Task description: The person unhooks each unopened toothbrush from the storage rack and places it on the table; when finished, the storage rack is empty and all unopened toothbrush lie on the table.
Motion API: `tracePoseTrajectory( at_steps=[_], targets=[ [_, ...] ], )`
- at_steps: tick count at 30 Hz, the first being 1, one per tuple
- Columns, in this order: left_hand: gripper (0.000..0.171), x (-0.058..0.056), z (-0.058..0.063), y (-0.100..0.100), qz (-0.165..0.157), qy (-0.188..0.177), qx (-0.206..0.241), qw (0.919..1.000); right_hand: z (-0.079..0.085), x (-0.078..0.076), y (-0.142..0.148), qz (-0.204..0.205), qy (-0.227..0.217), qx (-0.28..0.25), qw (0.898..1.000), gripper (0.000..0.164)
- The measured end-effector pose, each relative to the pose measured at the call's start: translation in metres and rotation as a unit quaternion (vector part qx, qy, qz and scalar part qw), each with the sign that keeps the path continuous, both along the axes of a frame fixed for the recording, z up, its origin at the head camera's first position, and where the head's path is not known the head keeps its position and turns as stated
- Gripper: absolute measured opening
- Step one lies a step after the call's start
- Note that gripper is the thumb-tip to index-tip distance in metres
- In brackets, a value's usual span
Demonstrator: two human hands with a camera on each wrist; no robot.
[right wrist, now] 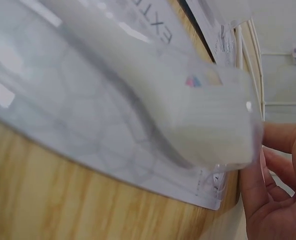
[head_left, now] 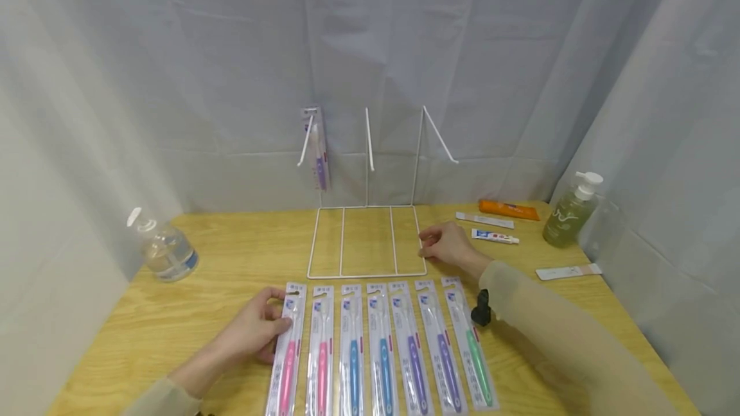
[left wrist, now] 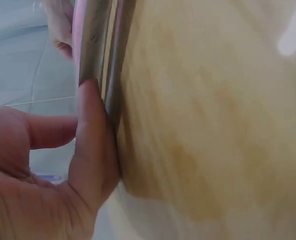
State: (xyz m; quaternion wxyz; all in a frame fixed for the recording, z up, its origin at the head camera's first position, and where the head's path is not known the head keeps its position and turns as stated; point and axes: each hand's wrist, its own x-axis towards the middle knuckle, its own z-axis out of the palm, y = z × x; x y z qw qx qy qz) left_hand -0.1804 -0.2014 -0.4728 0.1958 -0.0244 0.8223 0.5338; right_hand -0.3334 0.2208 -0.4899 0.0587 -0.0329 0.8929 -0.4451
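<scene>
Nearest the camera, the left hand (head_left: pixel 254 329) pinches the upper left edge of the pink toothbrush pack (head_left: pixel 287 352), leftmost in the row, long axis running away from the person, while the right hand (head_left: pixel 448 246), fingers loosely curled, rests at the wire rack (head_left: pixel 367 273) corner

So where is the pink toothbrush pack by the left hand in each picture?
Head: pink toothbrush pack lies leftmost in the row, bottom centre-left, with the left hand gripping its edge.
Left wrist: its edge runs down from the top left, beside the thumb.
Right wrist: not in it.
Shared landmark: the wooden table.
</scene>
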Motion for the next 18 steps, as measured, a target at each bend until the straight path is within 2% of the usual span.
tracePoseTrajectory(
  at_steps=[2,5,7,9,12,15,18],
  targets=[
    [0.053,-0.001,0.003,-0.003,-0.003,0.009,-0.043,0.999,0.0,0.0,0.0,0.001,0.001,-0.006,1.0,0.041],
    [0.052,-0.006,0.012,-0.009,-0.026,0.041,-0.118,0.9918,-0.001,-0.001,0.0,0.0,0.002,-0.011,1.0,0.041],
    [0.049,-0.012,0.019,-0.014,-0.043,0.071,-0.156,0.9842,-0.001,-0.001,0.0,-0.001,0.0,-0.011,1.0,0.041],
    [0.045,-0.023,0.027,-0.016,-0.052,0.102,-0.173,0.9783,-0.001,-0.001,0.0,-0.004,-0.004,-0.01,1.0,0.042],
    [0.04,-0.048,0.042,-0.013,-0.043,0.146,-0.17,0.9736,-0.001,-0.001,0.001,-0.004,-0.005,-0.005,1.0,0.042],
    [0.038,-0.081,0.061,-0.004,-0.021,0.204,-0.14,0.9686,-0.001,-0.002,0.001,-0.003,-0.006,0.0,1.0,0.042],
    [0.039,-0.116,0.082,0.008,0.012,0.271,-0.111,0.956,0.0,-0.002,0.0,0.004,-0.002,-0.001,1.0,0.042]
  ],
)
